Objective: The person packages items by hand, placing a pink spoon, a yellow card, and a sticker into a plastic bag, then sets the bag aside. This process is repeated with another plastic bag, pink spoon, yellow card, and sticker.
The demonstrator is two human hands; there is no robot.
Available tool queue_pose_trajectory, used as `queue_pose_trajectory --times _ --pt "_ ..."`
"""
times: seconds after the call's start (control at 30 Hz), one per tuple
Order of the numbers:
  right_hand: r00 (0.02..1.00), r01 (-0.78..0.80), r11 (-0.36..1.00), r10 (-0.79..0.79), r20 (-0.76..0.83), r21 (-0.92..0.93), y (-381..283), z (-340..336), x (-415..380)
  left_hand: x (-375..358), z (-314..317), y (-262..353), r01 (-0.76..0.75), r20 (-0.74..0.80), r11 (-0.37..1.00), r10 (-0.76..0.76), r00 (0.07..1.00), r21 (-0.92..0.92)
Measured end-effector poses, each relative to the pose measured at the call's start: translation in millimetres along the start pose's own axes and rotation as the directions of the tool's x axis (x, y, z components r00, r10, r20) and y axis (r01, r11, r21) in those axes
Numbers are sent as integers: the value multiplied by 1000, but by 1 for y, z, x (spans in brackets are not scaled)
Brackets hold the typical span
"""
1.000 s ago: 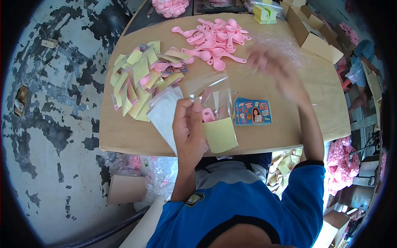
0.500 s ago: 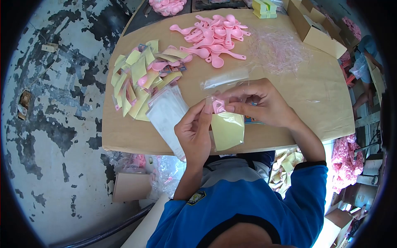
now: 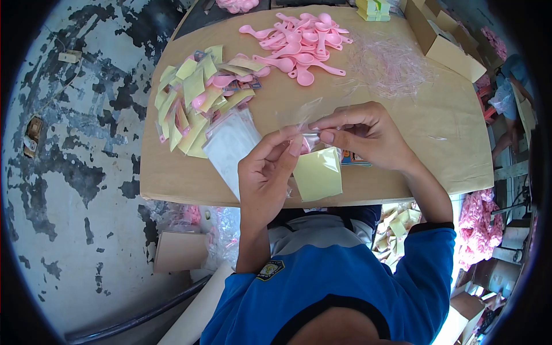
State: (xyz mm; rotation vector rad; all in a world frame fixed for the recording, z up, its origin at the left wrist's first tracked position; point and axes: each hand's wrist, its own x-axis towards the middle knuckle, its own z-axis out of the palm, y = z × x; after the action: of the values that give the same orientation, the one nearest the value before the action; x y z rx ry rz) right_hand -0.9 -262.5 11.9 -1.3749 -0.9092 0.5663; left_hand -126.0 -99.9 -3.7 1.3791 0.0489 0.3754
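Note:
A clear plastic packet (image 3: 318,175) with a yellow card and something pink inside hangs between my hands above the table's near edge. My left hand (image 3: 267,167) pinches its upper left part, and my right hand (image 3: 365,135) pinches its top right, where the plastic is folded or gathered. Partly hidden behind my right hand lies a small stack of printed cards (image 3: 352,158). To the left of my left hand is a stack of clear bags (image 3: 232,141). Beyond it spreads a heap of filled packets with yellow cards (image 3: 194,86).
Pink spoons (image 3: 305,46) are piled at the table's far middle. Thin clear strips (image 3: 394,66) lie right of them, near an open cardboard box (image 3: 445,49). Yellow card bundles (image 3: 374,8) stand at the far edge. Another person (image 3: 512,86) is at the far right.
The packet's upper plastic, spread flat before, is now folded or gathered between my fingers. Both hands remain closed on it. The view has shifted slightly.

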Motion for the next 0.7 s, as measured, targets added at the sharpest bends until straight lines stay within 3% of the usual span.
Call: queue_pose_trajectory --times 0.13,0.23,0.4,0.6,0.7 --pt "979 203 975 -199 49 -95 2 -7 0 0 -5 6 -115 67 993 113 991 23" --pt "932 355 913 -330 149 -200 3 -14 1 -2 -14 6 -86 155 996 88 984 -25" --pt "849 522 800 -457 265 -295 3 -18 4 -2 -27 5 -140 214 980 107 971 143" --pt "818 560 790 -479 319 -249 3 -20 6 3 -34 4 -276 318 940 204 926 201" --pt "855 500 828 -425 297 -254 -1 -19 5 3 -33 5 -316 328 925 238 914 211"
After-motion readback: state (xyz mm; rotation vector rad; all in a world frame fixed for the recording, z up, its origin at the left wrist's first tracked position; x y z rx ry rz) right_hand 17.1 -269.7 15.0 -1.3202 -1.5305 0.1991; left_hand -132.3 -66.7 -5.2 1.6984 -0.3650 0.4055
